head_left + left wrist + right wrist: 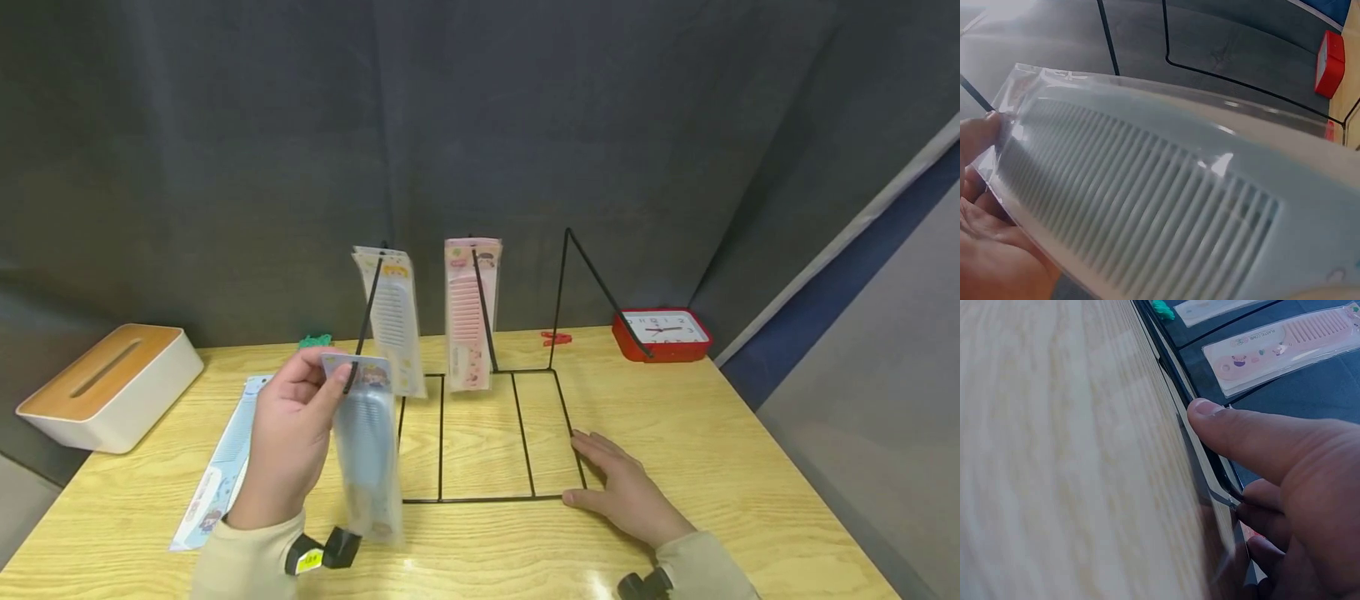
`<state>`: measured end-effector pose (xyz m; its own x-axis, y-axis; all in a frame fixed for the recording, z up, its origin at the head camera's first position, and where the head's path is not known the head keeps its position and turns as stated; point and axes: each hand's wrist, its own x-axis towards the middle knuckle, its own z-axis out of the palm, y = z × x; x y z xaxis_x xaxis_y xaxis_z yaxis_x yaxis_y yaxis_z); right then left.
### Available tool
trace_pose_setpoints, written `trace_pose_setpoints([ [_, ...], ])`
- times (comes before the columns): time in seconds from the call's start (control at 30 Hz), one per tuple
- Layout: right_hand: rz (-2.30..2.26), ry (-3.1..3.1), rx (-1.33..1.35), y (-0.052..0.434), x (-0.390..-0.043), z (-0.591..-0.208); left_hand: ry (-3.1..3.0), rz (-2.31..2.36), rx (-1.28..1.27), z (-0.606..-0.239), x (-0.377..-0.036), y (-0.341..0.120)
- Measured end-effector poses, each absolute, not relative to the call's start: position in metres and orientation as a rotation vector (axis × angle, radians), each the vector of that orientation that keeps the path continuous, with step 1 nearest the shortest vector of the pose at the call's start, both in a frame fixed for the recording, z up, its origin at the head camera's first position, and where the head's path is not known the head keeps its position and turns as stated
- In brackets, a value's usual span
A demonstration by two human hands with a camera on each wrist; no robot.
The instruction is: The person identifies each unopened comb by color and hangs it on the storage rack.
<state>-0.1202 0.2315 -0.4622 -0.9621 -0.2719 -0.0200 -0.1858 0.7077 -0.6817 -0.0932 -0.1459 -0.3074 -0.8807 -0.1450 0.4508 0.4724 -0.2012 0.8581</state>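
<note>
My left hand [288, 433] pinches the top of a packaged blue comb [367, 450] between thumb and fingers. The left hook's tip of a black wire display rack [495, 500] shows in front of that packet's top, by my thumb. Across the left wrist view spreads the comb's clear wrapper, teeth visible inside. My right hand [618, 483] holds the rack's front right corner, thumb [1210, 412] on the front wire and fingers by the side wire. Farther back, a yellow-printed comb packet [393, 325] hangs on the left hook and pink comb packets [472, 317] on the middle hook.
Another blue comb packet [221, 467] lies on the table left of my left hand. A white tissue box [112, 387] with a wooden lid stands at far left. Behind are a green item [315, 341], a red clip [556, 338] and a red clock [663, 335]. The rack's right hook [600, 283] bears nothing.
</note>
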Motion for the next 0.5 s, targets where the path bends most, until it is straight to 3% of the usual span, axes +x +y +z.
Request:
trace_pose_setpoints([
  [0.5,-1.082,2.806,-0.401,0.232,-0.12,-0.46,-1.845,-1.981,-0.196,-0.297,-0.158,-0.143],
])
